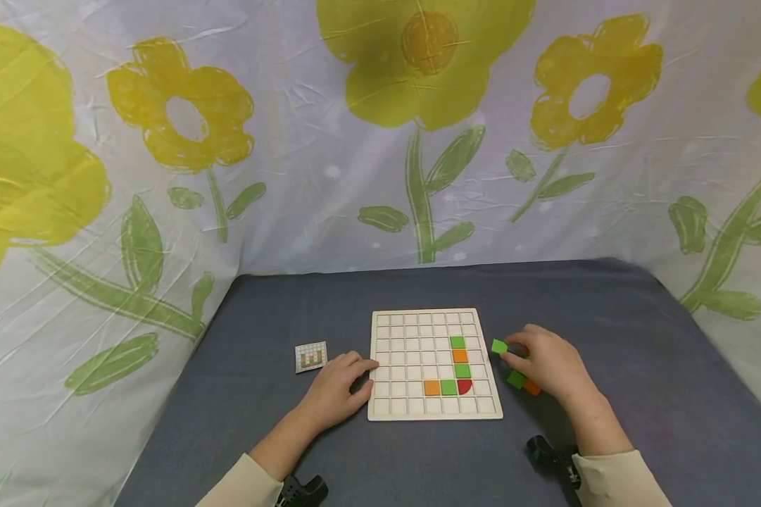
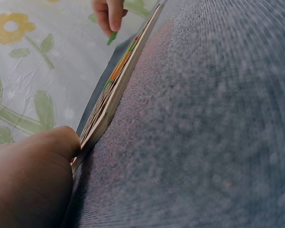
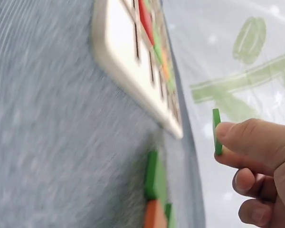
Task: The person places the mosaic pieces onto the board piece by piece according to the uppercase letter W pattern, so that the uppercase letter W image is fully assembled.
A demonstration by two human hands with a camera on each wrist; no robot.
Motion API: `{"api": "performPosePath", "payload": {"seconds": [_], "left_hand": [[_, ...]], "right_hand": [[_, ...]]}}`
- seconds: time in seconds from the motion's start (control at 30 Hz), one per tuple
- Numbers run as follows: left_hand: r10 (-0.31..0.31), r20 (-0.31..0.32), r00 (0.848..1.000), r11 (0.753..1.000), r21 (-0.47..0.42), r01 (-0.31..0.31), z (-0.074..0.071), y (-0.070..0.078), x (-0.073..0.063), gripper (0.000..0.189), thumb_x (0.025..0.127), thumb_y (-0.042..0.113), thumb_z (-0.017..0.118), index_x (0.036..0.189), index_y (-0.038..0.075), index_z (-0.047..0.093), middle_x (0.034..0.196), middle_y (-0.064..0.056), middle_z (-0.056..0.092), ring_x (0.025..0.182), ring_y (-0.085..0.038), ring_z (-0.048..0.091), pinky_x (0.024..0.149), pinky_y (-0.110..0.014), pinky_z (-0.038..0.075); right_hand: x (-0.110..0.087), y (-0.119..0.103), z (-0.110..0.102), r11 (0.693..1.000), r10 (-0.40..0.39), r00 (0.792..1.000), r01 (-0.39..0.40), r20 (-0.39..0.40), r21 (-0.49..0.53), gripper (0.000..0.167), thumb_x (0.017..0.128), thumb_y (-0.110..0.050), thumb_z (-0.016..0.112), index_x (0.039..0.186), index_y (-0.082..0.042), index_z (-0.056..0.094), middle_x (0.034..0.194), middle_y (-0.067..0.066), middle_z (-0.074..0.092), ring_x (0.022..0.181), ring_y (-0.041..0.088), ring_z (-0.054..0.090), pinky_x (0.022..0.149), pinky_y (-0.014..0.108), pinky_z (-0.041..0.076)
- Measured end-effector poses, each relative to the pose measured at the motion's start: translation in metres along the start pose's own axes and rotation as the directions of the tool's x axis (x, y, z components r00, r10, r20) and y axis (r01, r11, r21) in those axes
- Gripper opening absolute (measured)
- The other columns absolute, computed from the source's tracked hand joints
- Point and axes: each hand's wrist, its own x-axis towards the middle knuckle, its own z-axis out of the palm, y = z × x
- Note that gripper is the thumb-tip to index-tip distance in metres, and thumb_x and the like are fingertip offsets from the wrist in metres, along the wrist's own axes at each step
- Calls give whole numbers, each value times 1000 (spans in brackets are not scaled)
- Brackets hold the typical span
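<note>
A pale wooden grid board [image 1: 395, 407] lies on the dark cloth. Set in its cells are green and orange square tiles and a red tile [image 1: 464, 386] with one rounded corner. At the board's left edge rests my left hand [image 1: 334, 391], index finger and thumb touching the rim; the left wrist view shows this contact from low down. Beyond the right edge, my right hand [image 1: 548, 362] pinches a green square tile [image 3: 216, 132] between thumb and finger, held above the cloth. Below that hand lie loose green tiles [image 1: 516, 379] and an orange tile [image 1: 531, 387], partly hidden.
Left of the board lies a small card [image 1: 310, 357] printted with a coloured grid pattern. Dark cloth [image 1: 418, 465] covers the table. A white curtain [image 1: 291, 141] with yellow flowers hangs behind and at the sides.
</note>
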Motion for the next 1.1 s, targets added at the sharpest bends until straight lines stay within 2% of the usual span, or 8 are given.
{"api": "performPosePath", "payload": {"seconds": [0.3,0.53,0.8,1.1], "left_hand": [[9,-5,1000,1000,-6,-9,0,-1,0,28,96,21,71,124,17,73,97,6,61,78,-8,49,70,-32,44],[24,-15,1000,1000,-6,-24,1,-1,0,28,96,20,71,124,17,73,95,6,60,77,-8,49,69,-32,43],[29,-33,999,1000,-3,-29,4,-2,0,27,94,18,73,121,16,74,92,6,60,75,-8,48,67,-31,43],[25,-32,999,1000,2,-25,3,-3,0,28,94,18,73,121,16,74,92,8,59,75,-6,46,67,-29,42]], "right_hand": [[-4,-31,-9,996,-90,994,91,-55,19,23,87,-26,83,104,-11,79,83,-5,52,67,11,43,59,33,37],[-2,-44,-7,975,-221,967,223,-125,0,18,85,-29,85,94,-14,79,80,-4,54,64,7,42,58,29,38],[2,-56,-3,972,-233,970,234,-68,14,18,84,-31,85,94,-17,79,81,-7,56,65,5,44,58,28,38],[13,-76,5,948,-318,948,318,1,13,21,84,-28,85,101,-16,80,85,-6,61,68,5,50,65,32,43]]}}
